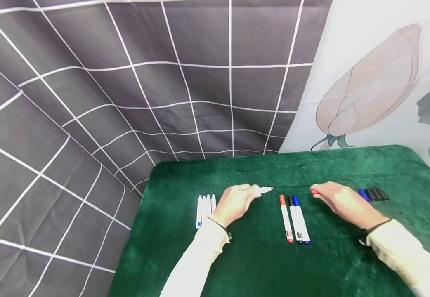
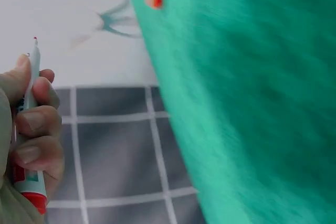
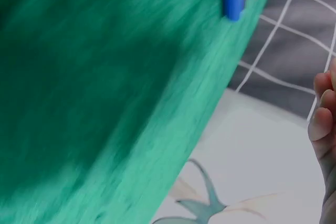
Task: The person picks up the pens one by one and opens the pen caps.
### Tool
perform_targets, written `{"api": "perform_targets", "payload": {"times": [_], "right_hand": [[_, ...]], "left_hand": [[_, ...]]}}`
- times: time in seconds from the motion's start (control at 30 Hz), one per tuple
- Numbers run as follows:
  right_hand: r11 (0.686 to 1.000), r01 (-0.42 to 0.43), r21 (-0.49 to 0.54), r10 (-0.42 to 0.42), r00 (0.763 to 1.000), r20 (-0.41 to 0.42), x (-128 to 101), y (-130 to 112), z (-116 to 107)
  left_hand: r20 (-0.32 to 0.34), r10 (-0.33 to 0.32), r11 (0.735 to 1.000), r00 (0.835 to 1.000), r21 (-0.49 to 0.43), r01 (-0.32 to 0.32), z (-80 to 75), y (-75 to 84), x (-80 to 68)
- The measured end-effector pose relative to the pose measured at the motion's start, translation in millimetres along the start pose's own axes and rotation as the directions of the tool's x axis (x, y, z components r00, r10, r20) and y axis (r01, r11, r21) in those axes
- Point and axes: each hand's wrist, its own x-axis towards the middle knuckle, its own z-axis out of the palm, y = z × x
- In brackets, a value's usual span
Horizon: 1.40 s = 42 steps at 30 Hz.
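My left hand (image 1: pixel 234 203) grips an uncapped red marker (image 2: pixel 30 181) by its barrel. In the left wrist view the bare red tip points up and the fingers wrap round the white body. To the right, my right hand (image 1: pixel 343 202) pinches a red cap (image 1: pixel 314 191), apart from the marker. The right wrist view shows only curled fingertips at its edge, and the cap is out of sight there. Between the hands lie a capped red marker (image 1: pixel 286 218), a black marker (image 1: pixel 295 218) and a blue marker (image 1: pixel 301 219), side by side.
Several uncapped white markers (image 1: pixel 204 208) lie in a row beside the left wrist, partly hidden by it. Past the right hand sit a blue cap (image 1: pixel 364 194) and several black caps (image 1: pixel 379 194). A green cloth (image 1: pixel 252 264) covers the table; patterned curtains (image 1: pixel 207 82) hang behind.
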Motion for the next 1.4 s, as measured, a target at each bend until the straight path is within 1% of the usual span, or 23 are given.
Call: {"api": "perform_targets", "payload": {"times": [0.03, 0.1, 0.23, 0.43, 0.57, 0.7, 0.77, 0.8, 0.87, 0.93, 1.0, 1.07, 1.13, 1.27, 1.4], "right_hand": [[1.000, 0.003, 0.008, -0.003, 1.000, 0.011, 3.8, -2.0, 1.8], [1.000, 0.006, 0.014, -0.006, 1.000, 0.028, 7.5, -6.9, 5.5], [1.000, -0.007, 0.012, 0.007, 0.999, 0.038, 6.6, -8.5, 7.2], [0.999, -0.040, 0.005, 0.039, 0.997, 0.059, 6.1, -7.9, 5.6], [0.996, -0.085, 0.011, 0.085, 0.994, 0.063, 3.8, -10.9, 7.4], [0.993, -0.116, 0.019, 0.115, 0.992, 0.050, 2.4, -13.3, 8.4], [0.992, -0.122, 0.021, 0.121, 0.992, 0.046, 2.5, -13.7, 8.5], [0.992, -0.124, 0.022, 0.123, 0.991, 0.043, 2.4, -13.6, 8.4], [0.991, -0.128, 0.023, 0.127, 0.991, 0.042, 2.5, -13.1, 8.3], [0.991, -0.131, 0.026, 0.130, 0.991, 0.040, 2.1, -12.3, 8.4], [0.991, -0.133, 0.028, 0.132, 0.990, 0.041, 1.1, -11.5, 9.0], [0.990, -0.137, 0.033, 0.135, 0.990, 0.046, 0.1, -10.9, 9.4], [0.990, -0.139, 0.032, 0.137, 0.989, 0.047, -1.0, -10.3, 9.2], [0.987, -0.158, 0.026, 0.157, 0.987, 0.044, -3.9, -9.4, 7.0], [0.983, -0.181, 0.018, 0.180, 0.982, 0.052, -7.1, -8.2, 3.9]], "left_hand": [[0.006, 0.011, 1.000, 1.000, -0.005, -0.011, -0.6, 1.2, 4.2], [0.028, 0.020, 1.000, 0.999, -0.012, -0.019, 0.2, 4.9, 5.1], [0.026, -0.010, 1.000, 1.000, -0.004, 0.010, 4.5, 8.0, 0.1], [0.023, -0.051, 0.999, 0.998, 0.020, 0.050, 9.0, 12.8, -0.4], [-0.011, -0.123, 0.992, 0.992, 0.024, 0.124, 12.0, 18.4, -2.1], [-0.071, -0.179, 0.984, 0.981, -0.006, 0.179, 16.1, 20.3, -4.6], [-0.105, -0.197, 0.980, 0.975, -0.026, 0.196, 17.8, 20.1, -6.5], [-0.127, -0.213, 0.977, 0.969, -0.034, 0.210, 18.7, 19.8, -7.5], [-0.173, -0.260, 0.966, 0.950, -0.037, 0.257, 20.0, 18.8, -10.0], [-0.215, -0.314, 0.948, 0.925, -0.022, 0.317, 21.8, 17.0, -12.3], [-0.241, -0.373, 0.923, 0.896, 0.000, 0.385, 23.4, 14.9, -14.4], [-0.249, -0.423, 0.897, 0.871, 0.020, 0.442, 24.4, 13.0, -16.8], [-0.249, -0.463, 0.874, 0.851, 0.031, 0.485, 24.8, 11.4, -18.9], [-0.268, -0.514, 0.838, 0.815, 0.044, 0.544, 25.0, 7.5, -22.8], [-0.304, -0.556, 0.791, 0.774, 0.094, 0.605, 24.2, 4.2, -26.8]]}}
